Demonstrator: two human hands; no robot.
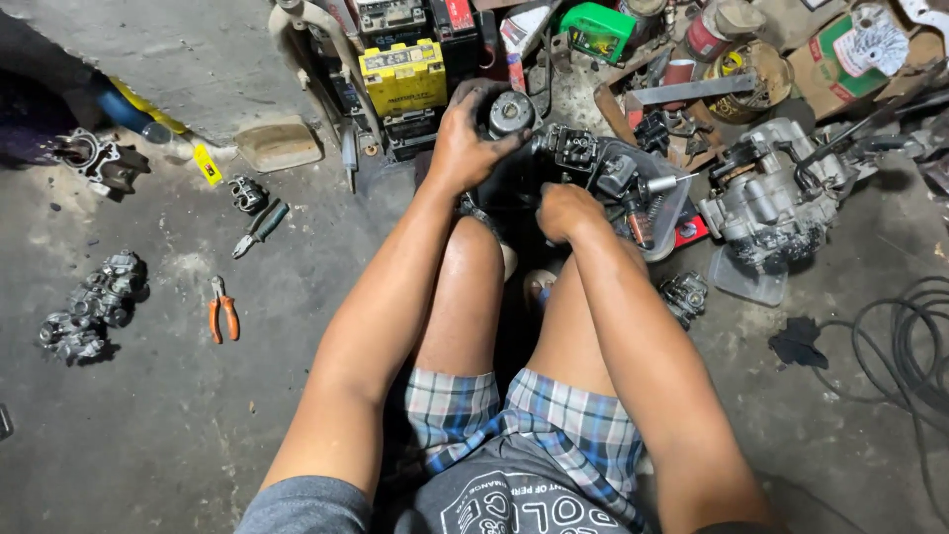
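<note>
Plaid shorts [514, 415], knees drawn up. Left hand [465, 138] clamps round dark metal carburettor body [509, 114] above knees; right hand [563, 210] fisted just below, grip contents unclear. Step: dismantling, seemingly. Next: steady hold, fine turning.

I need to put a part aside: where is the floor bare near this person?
Bare concrete lies left of the left leg, below the orange pliers and carburetors. Another patch lies right of the right arm, between the black rag and cable coil. Ahead, around both hands, the engine and yellow battery, it is crowded.
</note>
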